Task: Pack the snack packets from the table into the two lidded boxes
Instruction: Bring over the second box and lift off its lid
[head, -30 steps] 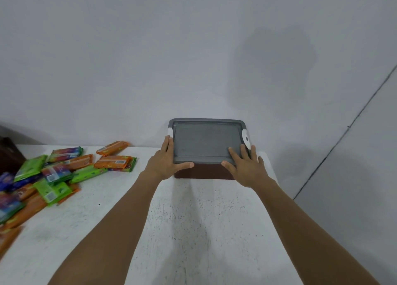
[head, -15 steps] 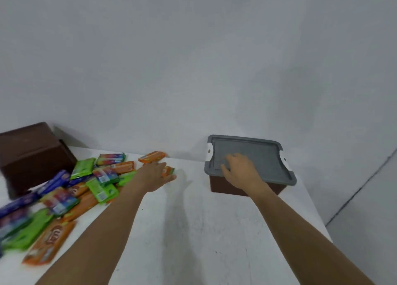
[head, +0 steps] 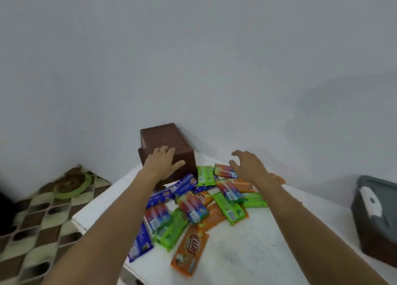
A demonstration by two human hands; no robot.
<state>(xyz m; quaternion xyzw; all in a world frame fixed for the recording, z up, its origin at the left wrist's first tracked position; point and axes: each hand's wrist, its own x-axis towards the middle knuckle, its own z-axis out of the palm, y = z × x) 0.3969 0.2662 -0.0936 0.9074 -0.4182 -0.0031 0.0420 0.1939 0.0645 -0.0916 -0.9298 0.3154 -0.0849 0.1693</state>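
A brown box stands upside down at the table's far left corner, against the wall. My left hand lies flat on its near face, fingers straight. My right hand hovers above the far edge of the snack packets, fingers spread and holding nothing. The packets are orange, green, blue and multicoloured and lie in a loose pile across the middle of the white table. A second brown box with its grey lid on sits at the right edge of the view.
The table's left edge drops to a patterned brown and cream floor mat. A green ring lies on it. A plain grey wall stands close behind the table.
The view has swung left from the grey-lidded box to the pile. My left hand moved to the upside-down brown box; my right hand left the lid and now hovers over the packets.
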